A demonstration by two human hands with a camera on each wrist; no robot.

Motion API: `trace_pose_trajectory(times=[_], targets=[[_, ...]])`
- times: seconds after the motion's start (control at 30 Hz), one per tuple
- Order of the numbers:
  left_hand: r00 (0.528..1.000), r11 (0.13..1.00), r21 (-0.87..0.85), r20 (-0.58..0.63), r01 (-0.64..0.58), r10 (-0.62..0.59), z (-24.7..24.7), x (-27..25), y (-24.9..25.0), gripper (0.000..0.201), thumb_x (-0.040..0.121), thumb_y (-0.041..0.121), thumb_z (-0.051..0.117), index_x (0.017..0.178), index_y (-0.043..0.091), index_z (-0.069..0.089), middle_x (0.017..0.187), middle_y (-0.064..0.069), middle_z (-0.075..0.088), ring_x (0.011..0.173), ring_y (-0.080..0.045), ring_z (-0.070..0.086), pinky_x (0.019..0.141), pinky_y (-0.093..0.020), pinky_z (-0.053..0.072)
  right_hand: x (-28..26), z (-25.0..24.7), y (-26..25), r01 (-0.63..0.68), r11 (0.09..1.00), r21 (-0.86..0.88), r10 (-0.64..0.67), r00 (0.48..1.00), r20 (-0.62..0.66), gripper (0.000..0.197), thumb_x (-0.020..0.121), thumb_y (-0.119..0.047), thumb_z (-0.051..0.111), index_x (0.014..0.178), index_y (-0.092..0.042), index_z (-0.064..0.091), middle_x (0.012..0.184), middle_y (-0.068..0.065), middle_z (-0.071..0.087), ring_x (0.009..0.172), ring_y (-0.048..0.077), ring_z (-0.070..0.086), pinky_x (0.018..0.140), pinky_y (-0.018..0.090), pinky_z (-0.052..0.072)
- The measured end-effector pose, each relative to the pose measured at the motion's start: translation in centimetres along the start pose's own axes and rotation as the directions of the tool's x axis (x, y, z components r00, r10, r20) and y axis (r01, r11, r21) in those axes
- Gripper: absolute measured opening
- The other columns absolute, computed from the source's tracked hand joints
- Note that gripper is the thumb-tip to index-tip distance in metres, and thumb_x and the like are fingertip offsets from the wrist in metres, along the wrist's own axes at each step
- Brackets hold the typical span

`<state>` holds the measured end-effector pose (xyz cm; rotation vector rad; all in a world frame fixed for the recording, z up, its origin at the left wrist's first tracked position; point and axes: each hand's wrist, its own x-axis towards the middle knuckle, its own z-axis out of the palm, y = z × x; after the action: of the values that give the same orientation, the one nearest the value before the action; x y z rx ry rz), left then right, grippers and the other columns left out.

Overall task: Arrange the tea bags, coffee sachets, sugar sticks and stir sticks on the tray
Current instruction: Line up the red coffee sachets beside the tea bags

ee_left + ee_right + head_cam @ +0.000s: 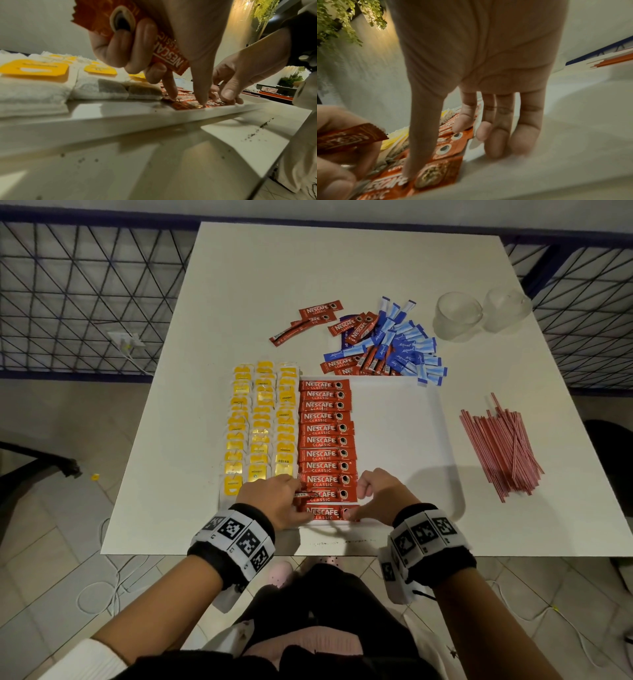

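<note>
Sachet [426,174] seemingly under right fingers [412,155]

Head view: high above the near table edge, facing forward and down; takes in the whole white table [342,285], the tray [394,412] and both wrists.

Left wrist view: very low beside the tray [120,116] rim, looking along the left hand [171,44] from beneath, close.

Right wrist view: under the right hand [479,54], close, facing across the tray.

Shared by all three: the nearest coffee sachet [325,513] at the tray's front edge; each wrist view also catches the opposite hand.
</note>
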<state>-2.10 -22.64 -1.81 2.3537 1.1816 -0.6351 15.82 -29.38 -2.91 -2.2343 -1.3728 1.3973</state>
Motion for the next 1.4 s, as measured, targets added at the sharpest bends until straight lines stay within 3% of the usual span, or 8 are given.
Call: trace_pose_trajectory(times=[0.13,0.5,0.67,0.8,0.97,1.13,1.3,1.4], targets=[[1.0,1.0,0.004,0.015,0.003,-0.003,0.1,0.2,0.0,0.055,0.085,0.059,0.049,0.127,0.023,0.045,0.125,0.005,0.051,0.112,-0.018,0.053,0.085,-0.031,0.045,0.2,0.2,-0.1,-0.022,0.998,-0.065,0.022,1.0,-0.009,0.038,0.074,-0.021,0.076,0.069,-0.022,0.038,0.091,-0.006,0.04,0.088,0.013,0.043,0.075,0.023,0.034],[1.0,0.998,-0.056,-0.004,-0.001,0.0,-0.3,0.2,-0.2,0.054,0.086,0.062,0.044,0.127,0.026,0.047,0.125,0.006,0.052,0.113,-0.017,0.052,0.089,-0.032,0.046,0.1,0.1,0.2,0.032,0.994,0.102,-0.024,0.997,-0.074,0.03,0.077,-0.018,0.073,0.072,-0.018,0.043,0.078,-0.009,0.043,0.075,0.009,0.044,0.06,0.016,0.03],[0.989,0.957,-0.252,-0.014,-0.143,0.144,-1.5,1.0,-0.3,0.036,0.091,0.045,0.051,0.106,0.013,0.059,0.102,0.0,0.06,0.089,-0.014,0.053,0.073,-0.02,0.042,-0.3,-0.8,-1.4,0.201,0.92,0.336,-0.174,0.979,-0.107,0.028,0.076,-0.019,0.073,0.098,-0.024,0.057,0.078,-0.006,0.052,0.069,0.006,0.051,0.063,0.015,0.043],[0.976,0.878,-0.429,-0.047,-0.212,0.213,-2.5,1.2,0.6,0.019,0.09,0.03,0.058,0.09,0.012,0.063,0.075,0.003,0.054,0.067,-0.009,0.048,0.054,-0.008,0.034,-0.3,-0.8,-3.1,0.343,0.888,0.305,-0.312,0.938,-0.148,0.014,0.08,-0.017,0.069,0.088,-0.028,0.064,0.081,-0.012,0.058,0.063,-0.006,0.052,0.066,0.007,0.042],[0.984,0.691,-0.704,-0.063,-0.163,0.168,-2.7,1.0,-0.3,0.01,0.088,0.028,0.061,0.095,0.023,0.057,0.078,0.014,0.056,0.062,0.003,0.053,0.061,-0.009,0.042,-0.3,-1.5,-2.6,0.209,0.928,0.307,-0.194,0.978,-0.08,0.013,0.086,-0.024,0.063,0.074,-0.023,0.058,0.069,-0.008,0.057,0.064,0.006,0.052,0.069,0.024,0.043],[0.995,0.439,-0.897,0.002,-0.041,0.097,-2.1,0.5,-1.6,0.006,0.087,0.009,0.06,0.087,0.015,0.061,0.071,-0.001,0.065,0.051,-0.004,0.062,0.057,-0.017,0.053,-0.8,-2.1,-1.6,0.137,0.946,0.295,-0.151,0.988,0.026,0.017,0.09,-0.018,0.058,0.073,-0.017,0.058,0.068,-0.005,0.058,0.062,0.006,0.052,0.059,0.016,0.04],[0.997,0.355,-0.935,0.026,-0.001,0.073,-1.2,0.2,-2.1,0.011,0.082,0.003,0.065,0.086,0.014,0.064,0.066,-0.002,0.066,0.054,-0.004,0.063,0.057,-0.015,0.052,-1.2,-1.9,-0.8,0.09,0.971,0.22,-0.105,0.993,0.059,0.016,0.089,-0.02,0.059,0.083,-0.006,0.065,0.072,-0.001,0.058,0.065,0.008,0.05,0.063,0.018,0.04],[0.999,0.198,-0.979,-0.041,-0.046,0.027,-1.4,0.1,-1.8,0.016,0.079,0.001,0.066,0.089,0.013,0.064,0.068,-0.003,0.066,0.056,-0.006,0.063,0.06,-0.017,0.054,-1.4,-1.7,-0.8,0.089,0.976,0.199,-0.101,0.993,0.052,0.015,0.085,-0.022,0.065,0.089,-0.008,0.069,0.085,-0.003,0.062,0.078,0.009,0.055,0.073,0.021,0.043]])
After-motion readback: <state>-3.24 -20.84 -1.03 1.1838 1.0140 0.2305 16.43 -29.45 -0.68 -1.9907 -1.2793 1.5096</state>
